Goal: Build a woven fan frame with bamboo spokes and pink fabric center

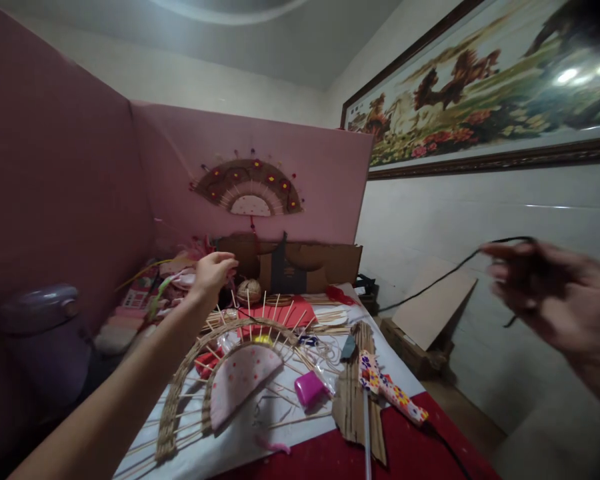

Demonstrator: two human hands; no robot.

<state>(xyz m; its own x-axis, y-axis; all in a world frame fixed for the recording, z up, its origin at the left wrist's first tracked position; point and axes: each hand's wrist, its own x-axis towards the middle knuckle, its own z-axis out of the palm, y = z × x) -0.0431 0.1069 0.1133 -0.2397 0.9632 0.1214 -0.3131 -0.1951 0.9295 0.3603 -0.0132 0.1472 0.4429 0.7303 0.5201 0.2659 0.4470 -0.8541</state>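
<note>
black cord (451, 271) is in the right hand (555, 293), long axis slanting down-left from the fingers toward the tabletop (320, 460)'s right edge; short loose end dangles below the hand. right hand half curled, thumb and fingers pinched on the cord. left hand (214, 272) has fingertips drawn together near the twine ball (249, 291), above the far side of the fan (245, 383); cannot tell if it grips anything.

fan lies on the tabletop, sticks spreading away and to the left, straight edge facing lower right.

right hand blurred, its arm cut off at the frame edge. cord hard to trace past the tabletop's edge. glue gun (393, 393) lies on torn cardboard (353, 407), its cable cut off at bottom.

clear bag (329, 379) with a purple pack (309, 390) beside it, overlap unclear. low box (410, 350) by the wall, contents not readable. bin (45, 347) at left, dim.
</note>
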